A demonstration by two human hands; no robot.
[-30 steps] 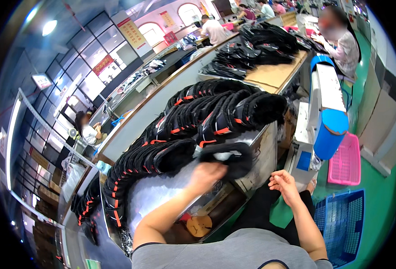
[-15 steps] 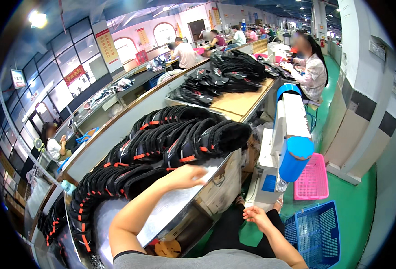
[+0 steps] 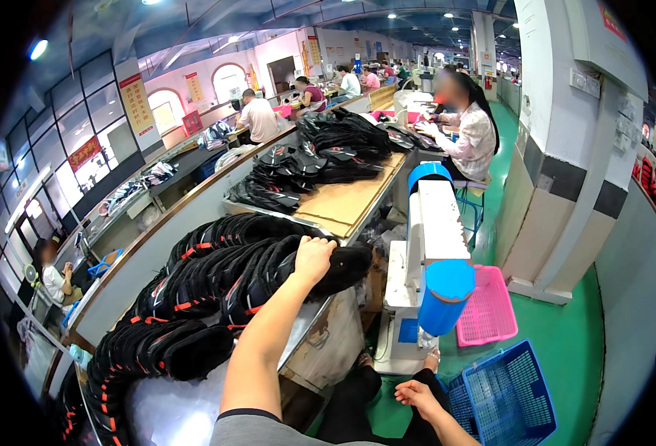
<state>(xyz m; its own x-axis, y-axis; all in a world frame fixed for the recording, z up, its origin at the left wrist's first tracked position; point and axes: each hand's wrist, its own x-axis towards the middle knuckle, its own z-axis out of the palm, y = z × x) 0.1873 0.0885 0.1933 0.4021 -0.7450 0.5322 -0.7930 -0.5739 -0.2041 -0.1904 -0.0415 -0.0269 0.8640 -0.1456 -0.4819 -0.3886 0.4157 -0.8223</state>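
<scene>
Long curved rows of black shoe uppers (image 3: pixel 194 297) with orange-red tabs stand packed on the shiny table at the left and centre. My left hand (image 3: pixel 315 259) reaches out to the near-right end of one row, its fingers bent over the rim of a black shoe upper (image 3: pixel 346 269). Its fingertips are partly hidden. My right hand (image 3: pixel 417 396) hovers over my lap, fingers loosely bent and apart, with nothing visible in it. Just ahead of my knees stands a white machine (image 3: pixel 441 223) with blue covers.
A pink basket (image 3: pixel 488 308) and a blue basket (image 3: pixel 510 394) sit on the green floor at the right. More black pieces (image 3: pixel 343 149) are heaped beyond, beside brown cardboard (image 3: pixel 343 195). Across the machine a co-worker (image 3: pixel 465 134) sits. A pillar (image 3: pixel 558 149) rises at the right.
My left hand has moved forward from above the table onto the end of the row of shoe uppers. My right hand stays near my lap. The view has turned to the right.
</scene>
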